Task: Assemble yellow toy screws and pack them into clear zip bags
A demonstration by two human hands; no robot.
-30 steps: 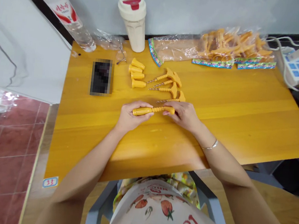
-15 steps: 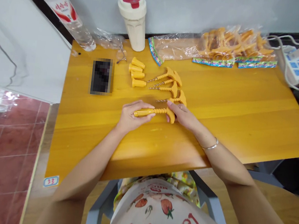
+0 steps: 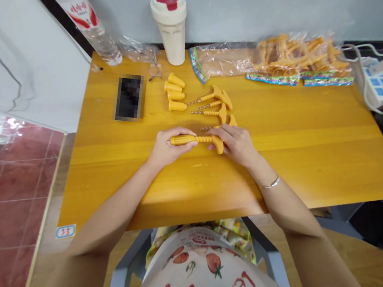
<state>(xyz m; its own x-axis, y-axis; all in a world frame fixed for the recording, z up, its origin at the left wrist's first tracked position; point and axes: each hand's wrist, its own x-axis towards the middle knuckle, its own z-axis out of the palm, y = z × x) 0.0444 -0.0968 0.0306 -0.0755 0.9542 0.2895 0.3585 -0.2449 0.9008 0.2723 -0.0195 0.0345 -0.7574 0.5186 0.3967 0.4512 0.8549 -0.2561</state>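
My left hand [image 3: 169,145] pinches a yellow sleeve [image 3: 182,140] between thumb and fingers, and my right hand [image 3: 238,144] curls its fingers about the handle end of the corkscrew [image 3: 206,139]. Shaft and sleeve lie in line, the metal tip out of sight. I judge this one joined or nearly so; how tightly, I cannot tell.

Just beyond the corkscrew are four loose corkscrews [image 3: 222,114], metal tips bare, the nearest partly hidden by my right hand. Beyond it and to its left are four loose sleeves [image 3: 175,95]. By my reckoning those four pairs are left to do, besides the pieces in the bags [image 3: 279,57] well beyond to the right.

Towards me from the corkscrew, plain wood runs to the table [image 3: 301,137] edge; to its right there is wide room too. Beyond it, the loose corkscrews crowd my right hand. The cup [image 3: 173,36] stands far behind it, near the wall.
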